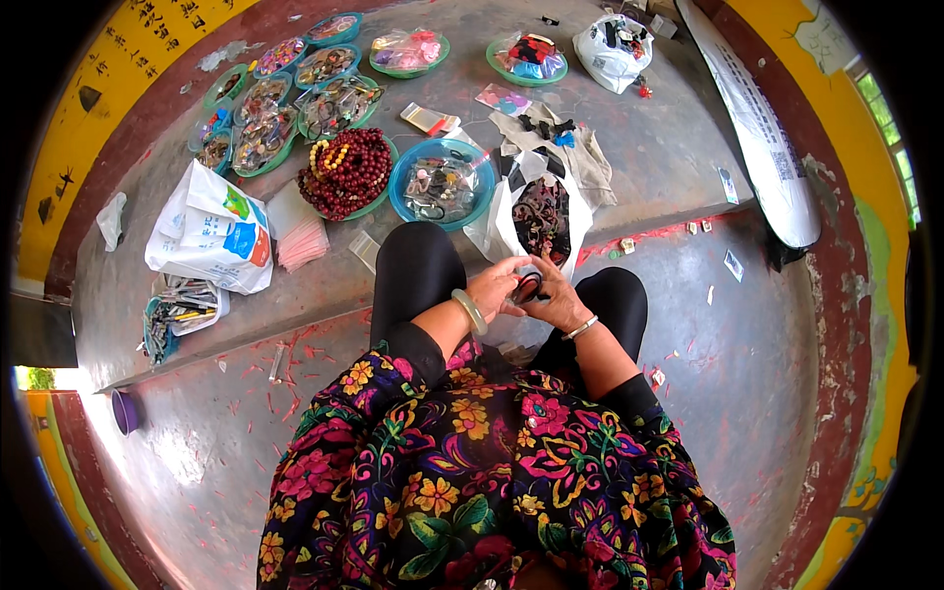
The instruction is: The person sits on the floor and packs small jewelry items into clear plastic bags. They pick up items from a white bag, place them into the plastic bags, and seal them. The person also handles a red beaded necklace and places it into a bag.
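Observation:
Both hands meet in front of my knees, just below an open white plastic bag (501, 224) filled with dark, pink-flecked items (541, 218). Between my left hand (492, 289) and my right hand (560, 301) is a small dark looped item (528, 287); its exact kind is hard to make out. The fingers of both hands are closed around it. A pale bangle (470, 312) circles my left wrist, and a silver bracelet (581, 327) my right. Left of the bag stands a blue basin (396, 187) holding small packaged trinkets.
Dark red bead strings (344, 177) fill a green basin on the raised ledge. Several more basins of small goods stand behind. At left are a white carrier bag (202, 236) and a tray of pens (192, 303). A long white board (752, 123) lies at right; a purple bucket (125, 413) stands lower left.

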Action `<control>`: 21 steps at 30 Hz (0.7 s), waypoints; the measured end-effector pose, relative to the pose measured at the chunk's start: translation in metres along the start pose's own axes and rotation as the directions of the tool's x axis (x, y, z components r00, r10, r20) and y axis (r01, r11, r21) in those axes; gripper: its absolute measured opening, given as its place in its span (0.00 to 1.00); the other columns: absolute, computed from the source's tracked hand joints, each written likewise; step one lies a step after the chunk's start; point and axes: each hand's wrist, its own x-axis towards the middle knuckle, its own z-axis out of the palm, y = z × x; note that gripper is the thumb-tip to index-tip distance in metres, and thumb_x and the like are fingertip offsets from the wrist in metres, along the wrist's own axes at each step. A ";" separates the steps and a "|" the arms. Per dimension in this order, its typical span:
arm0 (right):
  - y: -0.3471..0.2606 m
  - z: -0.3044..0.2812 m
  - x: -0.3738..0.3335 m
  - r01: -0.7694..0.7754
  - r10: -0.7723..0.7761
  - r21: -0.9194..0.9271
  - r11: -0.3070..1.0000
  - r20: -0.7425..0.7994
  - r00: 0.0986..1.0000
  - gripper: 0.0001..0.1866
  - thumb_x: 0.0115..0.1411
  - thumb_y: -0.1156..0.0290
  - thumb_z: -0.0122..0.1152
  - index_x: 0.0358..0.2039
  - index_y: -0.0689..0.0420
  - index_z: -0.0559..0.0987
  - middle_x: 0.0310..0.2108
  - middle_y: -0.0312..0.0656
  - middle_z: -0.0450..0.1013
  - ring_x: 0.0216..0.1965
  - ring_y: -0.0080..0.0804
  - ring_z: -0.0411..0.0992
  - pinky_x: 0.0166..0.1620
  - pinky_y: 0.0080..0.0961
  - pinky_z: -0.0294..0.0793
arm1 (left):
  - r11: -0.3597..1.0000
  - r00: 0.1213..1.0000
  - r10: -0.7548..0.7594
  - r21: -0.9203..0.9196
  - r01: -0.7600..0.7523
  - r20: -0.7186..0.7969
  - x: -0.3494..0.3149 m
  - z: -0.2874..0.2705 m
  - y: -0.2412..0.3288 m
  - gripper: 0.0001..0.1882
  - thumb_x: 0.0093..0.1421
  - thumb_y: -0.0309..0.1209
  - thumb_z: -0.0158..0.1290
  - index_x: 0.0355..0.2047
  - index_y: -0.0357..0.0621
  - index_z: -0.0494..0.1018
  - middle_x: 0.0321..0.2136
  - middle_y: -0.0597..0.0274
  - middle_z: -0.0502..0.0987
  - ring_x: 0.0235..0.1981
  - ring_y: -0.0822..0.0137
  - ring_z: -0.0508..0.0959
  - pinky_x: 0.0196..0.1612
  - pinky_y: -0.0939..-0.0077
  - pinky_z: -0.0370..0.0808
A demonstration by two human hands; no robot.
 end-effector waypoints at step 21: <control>0.000 -0.014 0.001 -0.283 0.667 0.861 0.423 -0.084 0.740 0.09 0.46 0.72 0.62 0.28 0.62 0.77 0.22 0.34 0.71 0.23 0.18 0.66 0.27 0.14 0.63 | 0.943 0.863 0.333 0.117 -0.312 -0.381 0.001 -0.008 0.007 0.14 0.53 0.32 0.51 0.38 0.39 0.67 0.31 0.65 0.73 0.30 0.79 0.72 0.15 0.93 0.60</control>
